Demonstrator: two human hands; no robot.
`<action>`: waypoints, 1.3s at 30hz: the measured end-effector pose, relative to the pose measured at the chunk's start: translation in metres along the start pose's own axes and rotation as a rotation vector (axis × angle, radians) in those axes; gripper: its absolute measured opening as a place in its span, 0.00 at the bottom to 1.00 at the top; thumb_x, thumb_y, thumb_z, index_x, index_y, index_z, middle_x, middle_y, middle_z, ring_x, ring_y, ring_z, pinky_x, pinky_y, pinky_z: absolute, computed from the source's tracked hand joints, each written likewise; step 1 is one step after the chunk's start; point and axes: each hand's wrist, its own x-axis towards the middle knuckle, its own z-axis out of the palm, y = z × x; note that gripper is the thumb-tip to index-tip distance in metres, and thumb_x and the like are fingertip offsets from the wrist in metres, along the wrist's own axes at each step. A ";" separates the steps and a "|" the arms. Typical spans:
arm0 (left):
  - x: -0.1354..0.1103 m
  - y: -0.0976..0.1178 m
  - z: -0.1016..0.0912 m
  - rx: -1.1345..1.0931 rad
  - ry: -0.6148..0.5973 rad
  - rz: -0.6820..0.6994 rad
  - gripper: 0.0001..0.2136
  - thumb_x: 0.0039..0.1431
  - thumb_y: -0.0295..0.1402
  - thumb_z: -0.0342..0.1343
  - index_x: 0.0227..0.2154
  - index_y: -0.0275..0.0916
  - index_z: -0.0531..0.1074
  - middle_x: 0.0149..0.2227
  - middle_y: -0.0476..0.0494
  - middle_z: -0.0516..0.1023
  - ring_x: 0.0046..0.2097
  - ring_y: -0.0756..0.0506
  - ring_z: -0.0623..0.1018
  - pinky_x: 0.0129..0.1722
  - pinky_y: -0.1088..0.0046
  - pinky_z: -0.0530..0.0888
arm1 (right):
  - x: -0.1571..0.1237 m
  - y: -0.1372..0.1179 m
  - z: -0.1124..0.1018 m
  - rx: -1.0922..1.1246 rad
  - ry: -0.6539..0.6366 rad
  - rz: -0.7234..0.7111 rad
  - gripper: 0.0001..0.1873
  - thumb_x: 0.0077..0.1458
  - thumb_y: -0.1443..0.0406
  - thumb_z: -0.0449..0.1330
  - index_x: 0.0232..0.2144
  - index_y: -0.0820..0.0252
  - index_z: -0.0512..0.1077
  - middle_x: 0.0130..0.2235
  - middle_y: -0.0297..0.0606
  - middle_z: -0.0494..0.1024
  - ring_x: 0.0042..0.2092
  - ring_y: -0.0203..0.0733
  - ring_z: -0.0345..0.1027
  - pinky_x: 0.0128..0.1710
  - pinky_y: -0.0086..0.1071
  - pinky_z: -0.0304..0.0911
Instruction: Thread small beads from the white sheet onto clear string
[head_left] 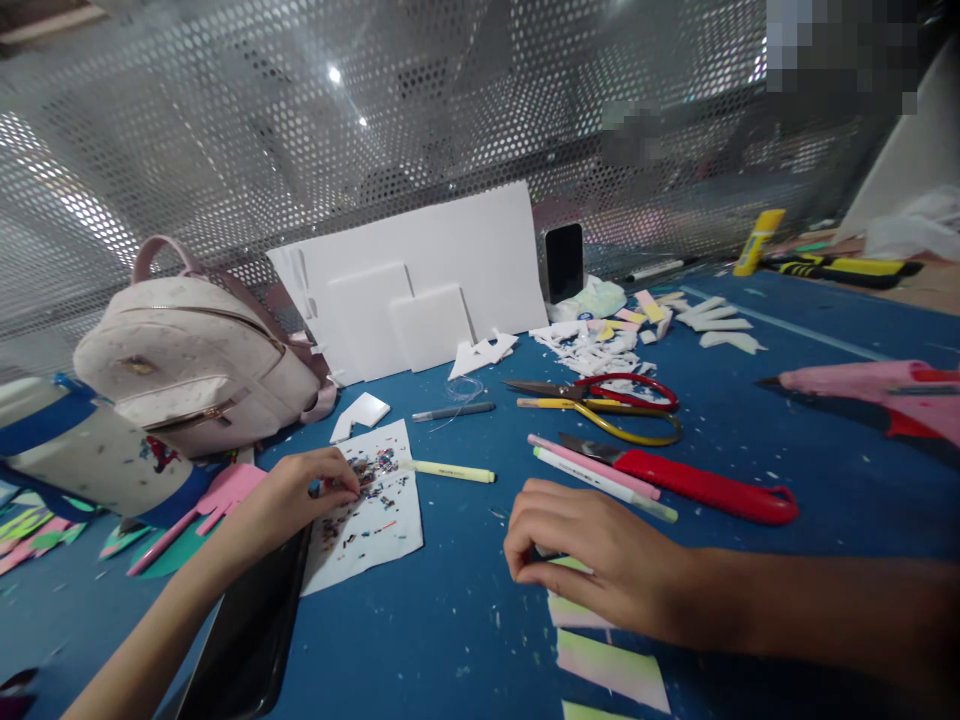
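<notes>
My left hand (304,490) rests on a white paper sheet (371,525) strewn with tiny coloured sequins (371,475); its fingertips are pinched together in the pile, on something too small to name. My right hand (592,555) lies curled, fingers down, on a stack of pale green-and-pink paper strips (611,665) near the front edge of the blue table (450,620). A pale yellow pen (450,471) lies just beyond the sheet, between both hands.
A pink and a white pen (600,478), a red-handled cutter (697,483), red scissors and yellow scissors (607,403) lie ahead of the right hand. A pink glue gun (877,390) sits right. A beige backpack (195,360), white foam boards (420,280), a phone (564,262) stand behind. A black tablet (247,640) lies under my left forearm.
</notes>
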 end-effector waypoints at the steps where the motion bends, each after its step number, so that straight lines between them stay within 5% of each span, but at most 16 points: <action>1: 0.000 0.000 0.000 0.005 -0.002 -0.003 0.08 0.60 0.36 0.56 0.31 0.42 0.80 0.39 0.43 0.81 0.41 0.41 0.81 0.40 0.66 0.74 | 0.000 0.000 0.000 0.000 -0.001 -0.001 0.05 0.68 0.70 0.58 0.37 0.61 0.70 0.37 0.35 0.73 0.40 0.37 0.64 0.39 0.30 0.57; 27: -0.002 -0.004 -0.003 -0.069 0.087 -0.022 0.05 0.59 0.33 0.54 0.29 0.40 0.71 0.32 0.46 0.81 0.36 0.44 0.81 0.37 0.68 0.78 | 0.001 -0.002 -0.001 0.000 -0.010 0.012 0.05 0.68 0.70 0.57 0.36 0.61 0.70 0.37 0.37 0.74 0.40 0.39 0.63 0.38 0.31 0.57; 39: -0.004 -0.005 -0.010 0.019 0.037 -0.083 0.05 0.55 0.34 0.61 0.28 0.43 0.81 0.32 0.46 0.85 0.35 0.41 0.82 0.35 0.68 0.75 | 0.002 -0.001 -0.002 -0.005 -0.010 0.021 0.05 0.69 0.70 0.57 0.37 0.61 0.70 0.37 0.37 0.74 0.40 0.39 0.64 0.38 0.31 0.57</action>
